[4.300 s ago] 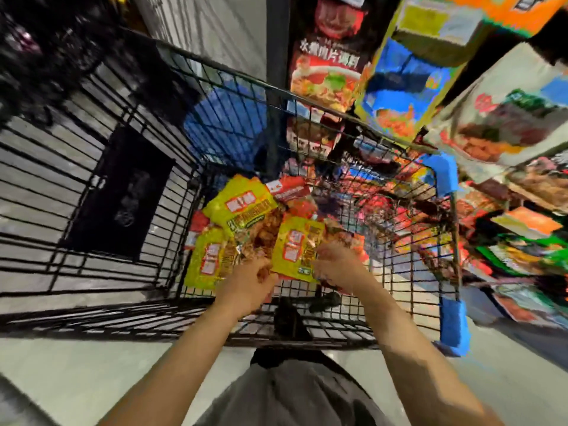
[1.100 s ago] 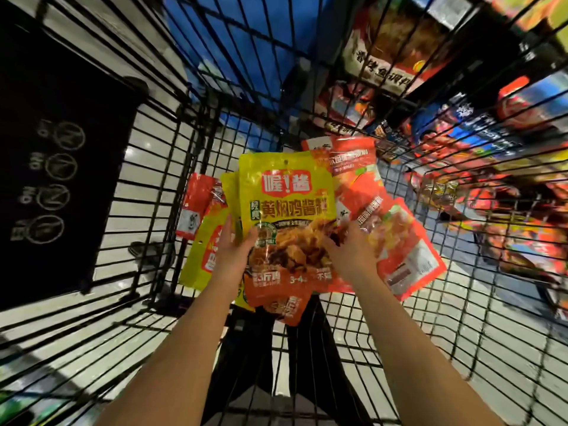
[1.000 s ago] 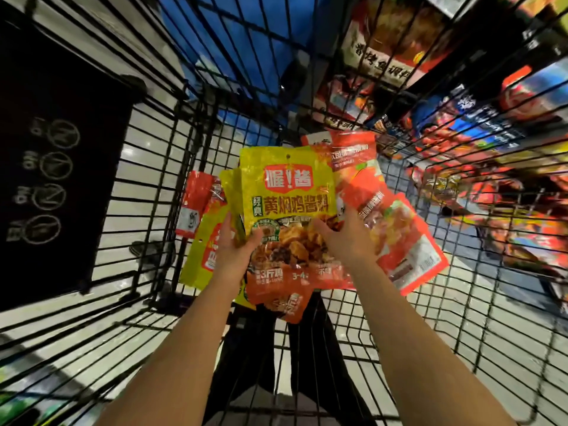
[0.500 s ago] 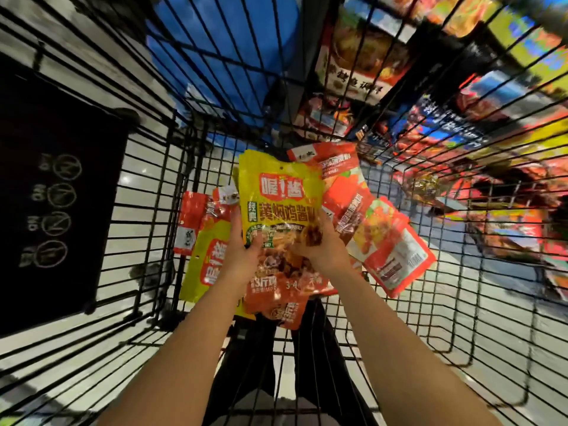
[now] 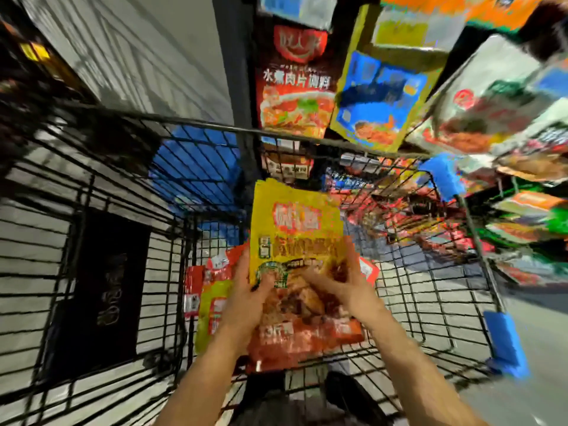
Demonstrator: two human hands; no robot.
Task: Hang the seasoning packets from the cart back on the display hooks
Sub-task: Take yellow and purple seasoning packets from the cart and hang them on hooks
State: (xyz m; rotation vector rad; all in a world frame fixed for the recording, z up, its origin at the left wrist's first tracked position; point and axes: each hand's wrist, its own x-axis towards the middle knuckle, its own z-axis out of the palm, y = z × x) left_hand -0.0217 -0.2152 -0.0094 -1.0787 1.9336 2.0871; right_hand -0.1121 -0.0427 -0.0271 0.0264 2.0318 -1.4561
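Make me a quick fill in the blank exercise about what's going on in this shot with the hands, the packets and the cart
1. Both hands, the left hand and the right hand, hold a stack of packets whose front one is mostly ____.
2. The stack is held above the black wire ____.
3. More packets lie in the cart, on the ____ hand's side of the stack.
4. The dark red packet hangs on the display ____ the cart's front rim.

Missing words: yellow; cart; left; above

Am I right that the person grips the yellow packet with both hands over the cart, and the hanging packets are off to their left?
Not quite. The head view shows both hands, left hand and right hand, holding the yellow packet over the cart, but the hanging packets are ahead and right.
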